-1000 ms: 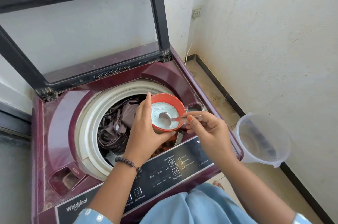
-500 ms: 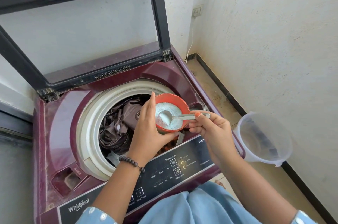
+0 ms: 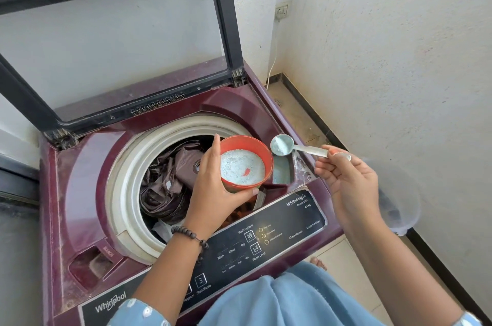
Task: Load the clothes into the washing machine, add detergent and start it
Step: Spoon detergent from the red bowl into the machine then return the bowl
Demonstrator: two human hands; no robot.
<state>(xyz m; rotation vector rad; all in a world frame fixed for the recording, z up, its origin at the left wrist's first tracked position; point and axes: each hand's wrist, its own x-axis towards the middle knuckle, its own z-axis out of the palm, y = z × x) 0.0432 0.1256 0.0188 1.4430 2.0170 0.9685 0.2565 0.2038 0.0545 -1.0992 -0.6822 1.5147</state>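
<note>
A maroon top-load washing machine [image 3: 87,181] stands with its lid [image 3: 114,40] raised. Dark brown clothes [image 3: 170,181] lie in the drum. My left hand [image 3: 213,192] grips a red bowl [image 3: 262,151] of pale blue detergent powder over the drum's right side. My right hand [image 3: 348,181] pinches the handle of a metal spoon [image 3: 282,145]. The spoon carries a little powder and hangs just right of the bowl, above the detergent tray [image 3: 282,173], which holds some powder.
The control panel [image 3: 266,243] runs along the machine's front edge. A clear plastic bucket [image 3: 399,208] stands on the floor at the right, partly behind my right arm. White walls close in on the right, with a wall socket [image 3: 282,9] and cable in the corner.
My right hand has lifted the spoon out of the bowl and carried it right, over the detergent tray. My left hand keeps the bowl nearly still.
</note>
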